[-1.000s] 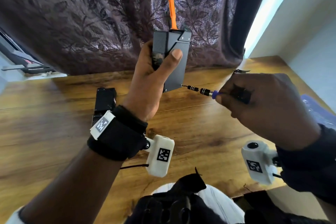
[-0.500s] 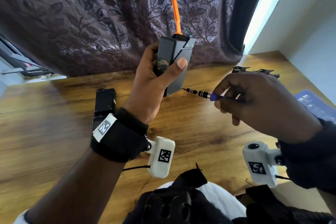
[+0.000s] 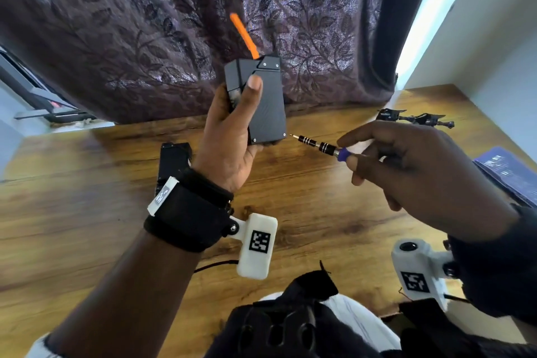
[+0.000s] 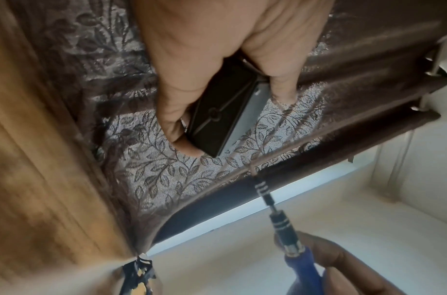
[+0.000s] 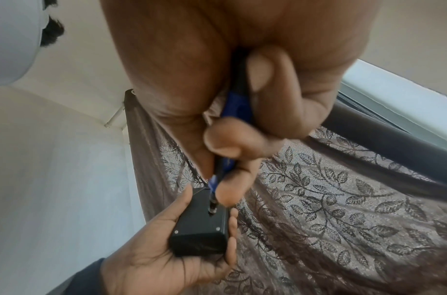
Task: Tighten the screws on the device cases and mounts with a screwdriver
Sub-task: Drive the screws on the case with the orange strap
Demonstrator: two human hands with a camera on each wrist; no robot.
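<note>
Nearest, the right hand (image 3: 418,171) pinches the blue-handled precision screwdriver (image 3: 322,148), its tip just beside the lower corner screw. Beyond it, the left hand (image 3: 232,136) grips the black device case (image 3: 266,104) upright above the wooden counter (image 3: 87,212), thumb across the face. The case looks rigid, light and smooth; gripping its side edges seems best.

The left hand (image 3: 232,136) is raised, palm toward the person, thumb straight up and fingers wrapped in a firm grip. The right hand (image 3: 406,171) is held lower, back upward, fingertips (image 3: 356,167) pinched together, pointing left.
</note>
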